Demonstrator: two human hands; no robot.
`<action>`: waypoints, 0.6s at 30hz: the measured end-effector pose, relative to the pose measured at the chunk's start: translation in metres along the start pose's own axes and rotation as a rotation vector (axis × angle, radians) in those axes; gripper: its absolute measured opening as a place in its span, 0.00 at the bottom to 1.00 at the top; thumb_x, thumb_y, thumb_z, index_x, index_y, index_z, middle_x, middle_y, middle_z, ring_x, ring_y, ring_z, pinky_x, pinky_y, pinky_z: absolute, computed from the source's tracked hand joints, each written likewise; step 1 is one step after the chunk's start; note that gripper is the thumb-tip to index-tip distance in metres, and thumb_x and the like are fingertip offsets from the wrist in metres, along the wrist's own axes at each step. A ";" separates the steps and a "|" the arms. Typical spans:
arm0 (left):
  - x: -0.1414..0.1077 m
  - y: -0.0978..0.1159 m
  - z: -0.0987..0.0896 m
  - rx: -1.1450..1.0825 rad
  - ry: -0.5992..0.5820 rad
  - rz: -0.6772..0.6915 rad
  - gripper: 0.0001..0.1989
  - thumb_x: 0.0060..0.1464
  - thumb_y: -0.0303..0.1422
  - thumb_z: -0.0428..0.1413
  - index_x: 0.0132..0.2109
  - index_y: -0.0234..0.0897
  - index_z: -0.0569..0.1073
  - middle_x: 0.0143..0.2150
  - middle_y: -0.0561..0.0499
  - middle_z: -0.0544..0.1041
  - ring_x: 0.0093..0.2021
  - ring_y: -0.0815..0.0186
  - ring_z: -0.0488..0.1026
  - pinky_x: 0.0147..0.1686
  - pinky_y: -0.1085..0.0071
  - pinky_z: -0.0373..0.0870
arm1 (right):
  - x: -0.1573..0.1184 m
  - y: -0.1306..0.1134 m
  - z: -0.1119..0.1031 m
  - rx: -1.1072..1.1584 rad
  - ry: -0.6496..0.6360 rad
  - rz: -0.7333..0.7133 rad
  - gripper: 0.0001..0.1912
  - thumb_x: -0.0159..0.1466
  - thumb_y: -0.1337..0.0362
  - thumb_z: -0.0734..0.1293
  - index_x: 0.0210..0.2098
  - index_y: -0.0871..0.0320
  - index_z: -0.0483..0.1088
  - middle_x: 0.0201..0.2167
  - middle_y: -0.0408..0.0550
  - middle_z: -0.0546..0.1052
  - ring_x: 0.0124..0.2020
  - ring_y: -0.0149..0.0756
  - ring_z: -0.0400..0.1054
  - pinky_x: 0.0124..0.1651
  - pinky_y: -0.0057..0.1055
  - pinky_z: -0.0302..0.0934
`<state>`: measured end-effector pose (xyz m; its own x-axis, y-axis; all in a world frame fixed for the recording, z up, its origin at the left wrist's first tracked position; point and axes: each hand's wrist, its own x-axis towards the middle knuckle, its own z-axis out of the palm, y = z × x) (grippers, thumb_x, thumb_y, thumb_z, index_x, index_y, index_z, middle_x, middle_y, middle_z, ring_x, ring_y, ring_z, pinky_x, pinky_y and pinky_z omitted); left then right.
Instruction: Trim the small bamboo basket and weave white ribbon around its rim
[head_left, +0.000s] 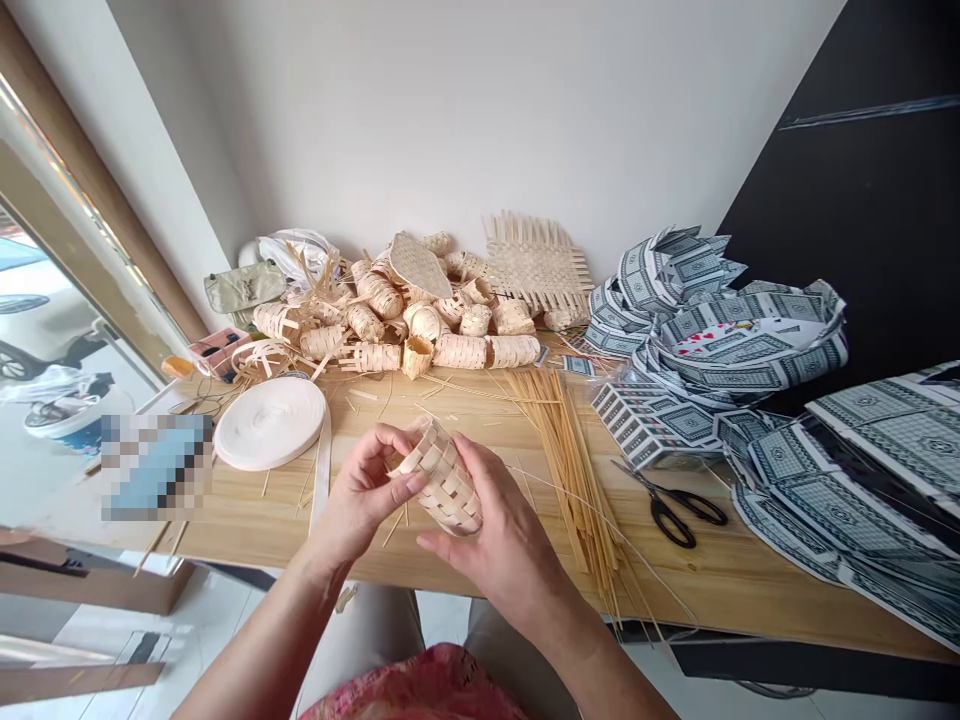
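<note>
Between both hands, above the front of the wooden table [360, 545], a small woven cylinder [444, 482] of pale flat strips is held tilted. My left hand [375, 480] grips its upper left end, with the thumb on the outer weave and fingers around the rim. Around the lower right side curls my right hand [499, 520], its fingers along the top and thumb underneath. Part of the far side is hidden by the fingers. Thin straw-coloured sticks [570, 460] lie just right of my right hand. A roll of white flat strip [270, 422] rests to the left.
A pile of similar woven cylinders [457, 350] spreads along the back, with a flat woven mat [538, 260] against the wall. Black-handled scissors [679, 508] lie right of the sticks. Folded playing-card baskets [750, 340] crowd the right side. A pink box [217, 352] stands at back left.
</note>
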<state>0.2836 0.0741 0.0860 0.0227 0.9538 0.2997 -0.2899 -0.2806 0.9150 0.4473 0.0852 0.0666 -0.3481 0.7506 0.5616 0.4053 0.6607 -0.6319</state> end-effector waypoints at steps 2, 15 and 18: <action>0.000 -0.002 -0.002 -0.043 0.016 -0.010 0.09 0.48 0.29 0.61 0.35 0.39 0.67 0.35 0.54 0.72 0.34 0.70 0.67 0.34 0.76 0.64 | -0.002 0.003 -0.007 0.106 -0.022 0.063 0.41 0.56 0.57 0.70 0.63 0.51 0.46 0.59 0.56 0.58 0.60 0.49 0.54 0.57 0.49 0.57; 0.002 -0.006 0.006 -0.005 0.144 0.119 0.10 0.47 0.30 0.62 0.38 0.40 0.71 0.38 0.51 0.73 0.42 0.67 0.68 0.41 0.74 0.65 | -0.006 0.011 -0.002 0.321 0.087 0.198 0.33 0.56 0.59 0.69 0.58 0.52 0.54 0.56 0.54 0.63 0.56 0.46 0.59 0.56 0.44 0.59; 0.003 -0.006 0.011 -0.034 0.217 0.136 0.07 0.47 0.30 0.62 0.34 0.39 0.70 0.34 0.53 0.73 0.36 0.70 0.69 0.36 0.76 0.65 | -0.005 0.012 -0.002 0.094 0.151 0.045 0.34 0.56 0.64 0.69 0.58 0.52 0.53 0.53 0.54 0.64 0.54 0.45 0.60 0.55 0.44 0.60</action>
<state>0.2958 0.0776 0.0849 -0.2237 0.9093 0.3509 -0.3082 -0.4075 0.8596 0.4558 0.0892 0.0577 -0.1979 0.7744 0.6009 0.3340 0.6296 -0.7014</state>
